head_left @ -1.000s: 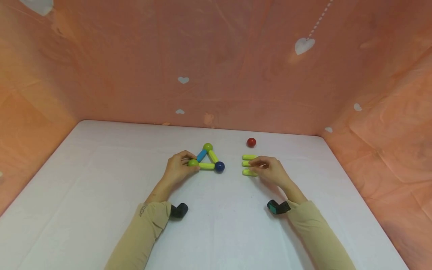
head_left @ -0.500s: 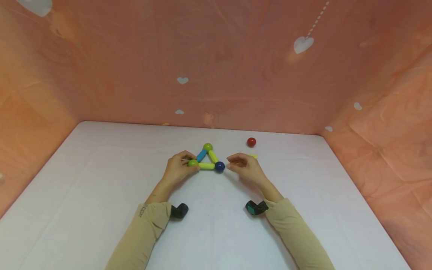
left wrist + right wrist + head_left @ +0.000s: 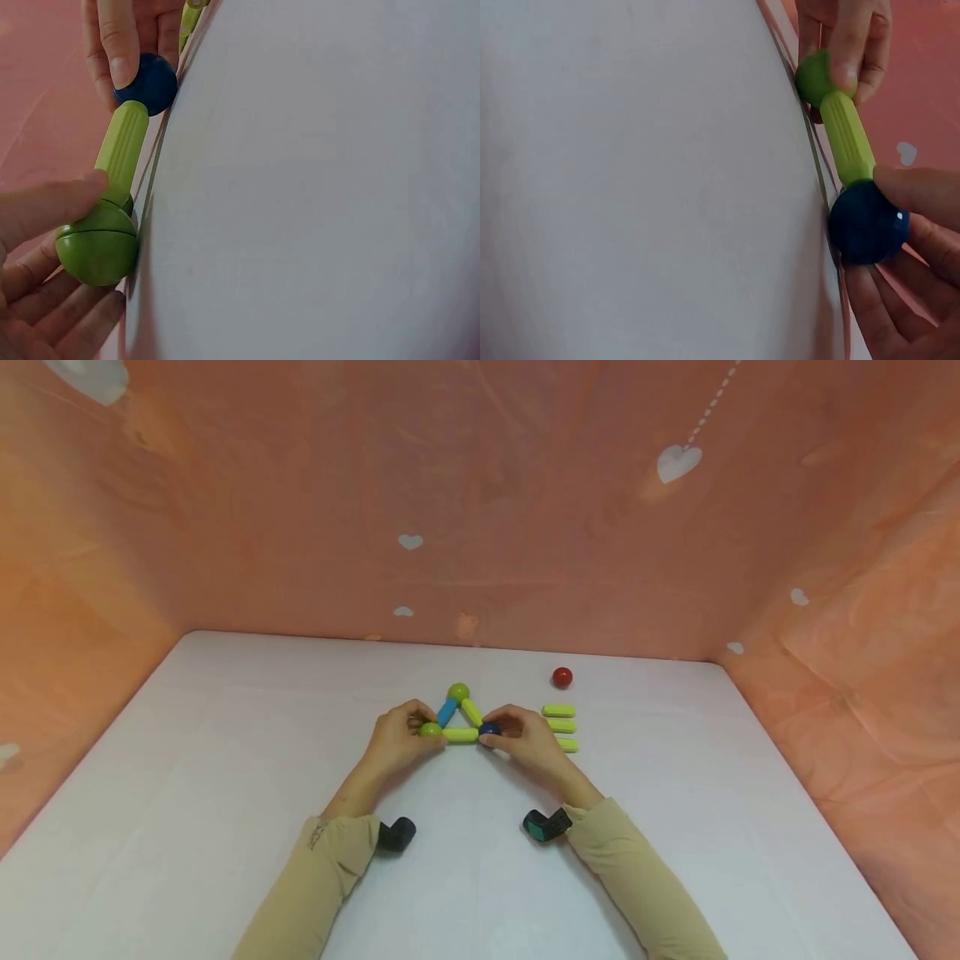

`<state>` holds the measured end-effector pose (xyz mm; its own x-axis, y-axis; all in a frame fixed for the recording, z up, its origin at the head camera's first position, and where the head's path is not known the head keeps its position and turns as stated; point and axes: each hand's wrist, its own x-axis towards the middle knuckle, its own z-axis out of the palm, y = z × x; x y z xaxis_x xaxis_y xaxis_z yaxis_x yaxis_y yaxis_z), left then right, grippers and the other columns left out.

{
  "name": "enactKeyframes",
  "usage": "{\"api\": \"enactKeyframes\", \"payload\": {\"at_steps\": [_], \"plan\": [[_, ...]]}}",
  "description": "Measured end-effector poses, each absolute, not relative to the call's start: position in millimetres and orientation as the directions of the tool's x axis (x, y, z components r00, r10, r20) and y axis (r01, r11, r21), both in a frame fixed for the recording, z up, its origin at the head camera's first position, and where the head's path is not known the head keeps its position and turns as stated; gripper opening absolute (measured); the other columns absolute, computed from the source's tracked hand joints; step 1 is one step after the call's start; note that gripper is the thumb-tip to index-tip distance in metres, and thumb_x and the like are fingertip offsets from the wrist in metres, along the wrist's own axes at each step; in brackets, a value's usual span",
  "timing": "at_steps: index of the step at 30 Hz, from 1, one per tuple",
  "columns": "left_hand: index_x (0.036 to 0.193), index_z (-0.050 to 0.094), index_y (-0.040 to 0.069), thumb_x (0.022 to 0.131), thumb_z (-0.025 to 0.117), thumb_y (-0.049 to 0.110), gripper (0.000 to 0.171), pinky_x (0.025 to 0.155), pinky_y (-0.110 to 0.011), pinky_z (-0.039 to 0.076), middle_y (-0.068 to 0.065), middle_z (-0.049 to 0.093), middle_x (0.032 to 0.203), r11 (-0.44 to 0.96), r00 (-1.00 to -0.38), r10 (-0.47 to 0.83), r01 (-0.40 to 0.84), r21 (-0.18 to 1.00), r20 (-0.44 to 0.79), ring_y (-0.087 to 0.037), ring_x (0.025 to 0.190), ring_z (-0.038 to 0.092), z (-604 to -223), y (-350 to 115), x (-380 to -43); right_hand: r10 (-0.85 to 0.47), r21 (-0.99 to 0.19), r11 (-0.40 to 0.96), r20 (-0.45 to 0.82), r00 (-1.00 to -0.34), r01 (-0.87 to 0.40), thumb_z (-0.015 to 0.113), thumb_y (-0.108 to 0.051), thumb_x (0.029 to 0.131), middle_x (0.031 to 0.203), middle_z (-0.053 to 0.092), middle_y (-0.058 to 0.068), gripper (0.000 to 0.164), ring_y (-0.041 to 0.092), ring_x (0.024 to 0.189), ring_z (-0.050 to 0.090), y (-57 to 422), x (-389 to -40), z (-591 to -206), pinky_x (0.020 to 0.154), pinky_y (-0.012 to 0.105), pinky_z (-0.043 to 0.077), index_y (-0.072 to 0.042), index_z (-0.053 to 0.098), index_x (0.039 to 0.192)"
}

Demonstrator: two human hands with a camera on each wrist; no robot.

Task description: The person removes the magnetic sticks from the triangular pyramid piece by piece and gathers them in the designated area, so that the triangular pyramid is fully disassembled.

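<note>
A triangle of rods and balls, like a magnetic building set, lies on the white table. My left hand (image 3: 397, 737) grips the green ball (image 3: 97, 251) at its left corner, thumb where ball and rod meet. At the right corner, the thumb and fingers of my right hand (image 3: 531, 739) hold the dark blue ball (image 3: 866, 225). Between both hands runs a yellow-green rod (image 3: 461, 736). A blue rod (image 3: 447, 712) and a second yellow-green rod (image 3: 472, 712) rise to another green ball (image 3: 458, 692) at the far corner.
Behind my right hand lie three loose yellow-green rods (image 3: 558, 711), the nearer two partly covered by the hand. Farther back sits a red ball (image 3: 562, 677). An orange sheet with pale hearts (image 3: 465, 510) hangs behind the table (image 3: 465, 860) and along its sides.
My right hand has left the loose yellow-green rods, moved left and taken hold of the dark blue ball. My left hand keeps its grip on the green ball.
</note>
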<state>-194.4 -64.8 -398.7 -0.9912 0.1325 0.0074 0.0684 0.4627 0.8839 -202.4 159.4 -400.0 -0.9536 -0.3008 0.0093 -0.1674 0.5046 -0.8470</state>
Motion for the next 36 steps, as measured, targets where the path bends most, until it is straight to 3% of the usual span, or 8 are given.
{"api": "enactKeyframes", "payload": {"at_steps": [3, 8, 11, 14, 20, 27, 36], "plan": [[0.105, 0.06, 0.002, 0.078, 0.079, 0.013, 0.035, 0.095, -0.044, 0.049, -0.02, 0.061, 0.114, 0.503, -0.987, 0.157, 0.106, 0.858, 0.03, -0.034, 0.109, 0.06, -399, -63, -195, -0.314, -0.858, 0.488, -0.001, -0.949, -0.161, 0.072, -0.012, 0.085, 0.111, 0.067, 0.01, 0.029, 0.021, 0.097, 0.065, 159, -204, -400, 0.087, 0.034, 0.053, -0.006, 0.066, 0.113], [0.124, 0.051, 0.003, 0.081, 0.077, 0.017, 0.052, 0.1, -0.047, 0.046, -0.022, 0.045, 0.131, 0.514, -0.982, 0.183, 0.139, 0.846, 0.05, -0.04, 0.119, 0.052, -398, -59, -201, -0.378, -0.878, 0.452, -0.029, -0.926, -0.157, 0.07, -0.014, 0.087, 0.116, 0.066, 0.008, 0.03, 0.02, 0.104, 0.064, 157, -207, -401, 0.092, 0.033, 0.051, -0.008, 0.065, 0.116], [0.131, 0.052, 0.005, 0.083, 0.075, 0.016, 0.054, 0.1, -0.047, 0.046, -0.024, 0.038, 0.141, 0.52, -0.98, 0.185, 0.156, 0.839, 0.068, -0.041, 0.12, 0.05, -397, -57, -204, -0.396, -0.883, 0.446, -0.048, -0.917, -0.147, 0.069, -0.014, 0.088, 0.119, 0.065, 0.007, 0.03, 0.02, 0.108, 0.063, 157, -209, -400, 0.095, 0.035, 0.049, -0.009, 0.065, 0.117], [0.127, 0.059, 0.005, 0.085, 0.072, 0.013, 0.046, 0.101, -0.05, 0.044, -0.026, 0.032, 0.146, 0.519, -0.977, 0.196, 0.175, 0.837, 0.083, -0.044, 0.124, 0.046, -396, -56, -205, -0.399, -0.887, 0.44, -0.054, -0.915, -0.139, 0.068, -0.013, 0.088, 0.121, 0.064, 0.006, 0.03, 0.021, 0.111, 0.062, 157, -210, -401, 0.098, 0.038, 0.048, -0.01, 0.065, 0.118], [0.121, 0.065, 0.007, 0.088, 0.069, 0.015, 0.035, 0.112, -0.06, 0.025, -0.027, 0.026, 0.151, 0.546, -0.97, 0.234, 0.181, 0.818, 0.059, -0.048, 0.138, 0.027, -400, -51, -206, -0.443, -0.888, 0.431, -0.056, -0.895, -0.157, 0.066, -0.013, 0.09, 0.124, 0.061, 0.007, 0.029, 0.023, 0.115, 0.06, 157, -210, -402, 0.101, 0.041, 0.046, -0.01, 0.063, 0.119], [0.116, 0.067, 0.008, 0.089, 0.066, 0.013, 0.028, 0.112, -0.061, 0.023, -0.025, 0.032, 0.148, 0.553, -0.977, 0.208, 0.164, 0.817, 0.055, -0.048, 0.137, 0.03, -403, -45, -208, -0.457, -0.879, 0.447, -0.066, -0.887, -0.165, 0.069, -0.013, 0.088, 0.121, 0.061, 0.006, 0.029, 0.022, 0.114, 0.059, 157, -210, -403, 0.101, 0.038, 0.046, -0.011, 0.061, 0.116], [0.113, 0.066, 0.006, 0.089, 0.066, 0.014, 0.025, 0.111, -0.062, 0.024, -0.025, 0.033, 0.147, 0.563, -0.977, 0.207, 0.155, 0.812, 0.043, -0.05, 0.136, 0.03, -404, -43, -207, -0.43, -0.868, 0.459, -0.03, -0.902, -0.19, 0.071, -0.016, 0.086, 0.111, 0.062, 0.004, 0.025, 0.019, 0.099, 0.06, 157, -214, -407, 0.084, 0.029, 0.048, -0.013, 0.061, 0.108]]}}
